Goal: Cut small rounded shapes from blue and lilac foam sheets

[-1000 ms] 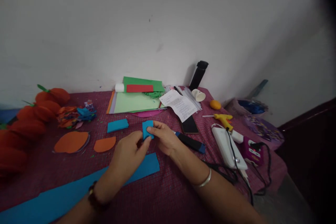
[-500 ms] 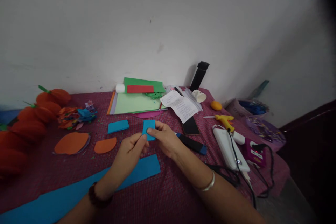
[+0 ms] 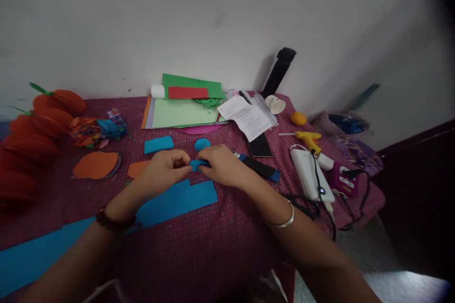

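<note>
Right hand point(image 3: 222, 165) clamped on a small blue paper piece point(image 3: 195, 164) above the middle of a cloth-covered table point(image 3: 234, 232), the piece just left of its fingertips, long axis apparently running left to right between the two hands. Equally near is the left hand point(image 3: 161, 170), its thumb at the piece's left end; whether it grips cannot be told. Just beyond, toward the table's far edge, shows a rounded blue shape point(image 3: 202, 144), its link to the piece hidden. Toward the near edge, a long blue strip point(image 3: 170, 203) slants beneath the left forearm. An orange cutout point(image 3: 136, 169) sits partly behind the left hand; a black-and-blue tool point(image 3: 261, 168) lies beside the right wrist. Nothing visible separates hands and piece.
</note>
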A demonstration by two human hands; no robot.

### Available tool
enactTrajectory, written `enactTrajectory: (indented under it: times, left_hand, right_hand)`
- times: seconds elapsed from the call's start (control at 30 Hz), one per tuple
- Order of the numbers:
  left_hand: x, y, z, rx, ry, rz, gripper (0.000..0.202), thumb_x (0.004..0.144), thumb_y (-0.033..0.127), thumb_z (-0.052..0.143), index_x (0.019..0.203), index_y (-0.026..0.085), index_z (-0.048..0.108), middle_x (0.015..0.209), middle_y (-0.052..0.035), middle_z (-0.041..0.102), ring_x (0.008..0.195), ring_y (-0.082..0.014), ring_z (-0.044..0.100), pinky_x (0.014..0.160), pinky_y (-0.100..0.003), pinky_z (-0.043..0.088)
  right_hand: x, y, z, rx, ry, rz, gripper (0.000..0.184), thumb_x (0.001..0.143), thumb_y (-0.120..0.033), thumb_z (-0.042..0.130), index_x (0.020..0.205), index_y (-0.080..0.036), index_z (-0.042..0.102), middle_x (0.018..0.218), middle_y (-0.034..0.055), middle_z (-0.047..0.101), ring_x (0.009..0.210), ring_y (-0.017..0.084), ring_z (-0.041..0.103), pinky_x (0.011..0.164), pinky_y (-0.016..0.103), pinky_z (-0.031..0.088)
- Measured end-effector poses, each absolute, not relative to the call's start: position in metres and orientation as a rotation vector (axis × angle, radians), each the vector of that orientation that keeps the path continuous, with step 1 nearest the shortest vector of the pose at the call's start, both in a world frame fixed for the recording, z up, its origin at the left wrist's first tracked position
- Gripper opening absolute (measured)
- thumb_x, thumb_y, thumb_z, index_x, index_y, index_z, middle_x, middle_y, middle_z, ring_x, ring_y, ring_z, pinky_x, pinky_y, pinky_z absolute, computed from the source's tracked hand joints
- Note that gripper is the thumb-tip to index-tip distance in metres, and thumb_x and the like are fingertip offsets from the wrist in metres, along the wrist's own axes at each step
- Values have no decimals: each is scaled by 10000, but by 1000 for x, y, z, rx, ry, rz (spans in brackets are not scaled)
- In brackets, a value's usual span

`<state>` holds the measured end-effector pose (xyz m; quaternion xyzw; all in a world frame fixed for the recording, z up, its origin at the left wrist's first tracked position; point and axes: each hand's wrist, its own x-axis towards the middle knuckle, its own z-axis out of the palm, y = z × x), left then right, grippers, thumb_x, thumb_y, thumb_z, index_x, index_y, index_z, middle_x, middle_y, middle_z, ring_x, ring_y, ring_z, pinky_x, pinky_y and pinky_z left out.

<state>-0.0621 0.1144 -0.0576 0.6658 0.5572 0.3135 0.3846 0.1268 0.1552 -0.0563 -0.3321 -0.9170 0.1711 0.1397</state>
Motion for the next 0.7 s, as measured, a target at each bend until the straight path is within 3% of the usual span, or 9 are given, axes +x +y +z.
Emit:
enactTrajectory:
  times: [0.13, 0.4, 0.7]
  left_hand:
    - [-66, 118, -73, 1619, 1391, 707, 141, 708, 259, 619, 628, 210, 513, 489, 67, 477, 439, -100, 433, 416, -197, 321]
    - [-68, 123, -91, 1631, 1399, 714, 140, 686, 239, 617, 621, 215, 496, 486, 69, 482, 442, -101, 441, 426, -194, 317]
    - [-65, 125, -87, 1806, 1427, 665, 77, 683, 277, 596, 643, 210, 601, 551, 40, 521, 513, -127, 455, 479, -228, 320]
  right_hand:
    - [128, 160, -62, -985, -2768, 367, 96, 837, -169, 541, 760, -168, 599, 816, 52, 623, 756, 174, 517, 672, 318, 263]
    - [128, 167, -71, -1062, -2710, 472, 102, 829, -178, 581, 732, -179, 611, 738, 48, 641, 707, 181, 522, 677, 328, 275]
    - [124, 162, -75, -1030, -2819, 370, 98, 850, -176, 567, 760, -176, 606, 810, 69, 682, 747, 195, 551, 706, 334, 308]
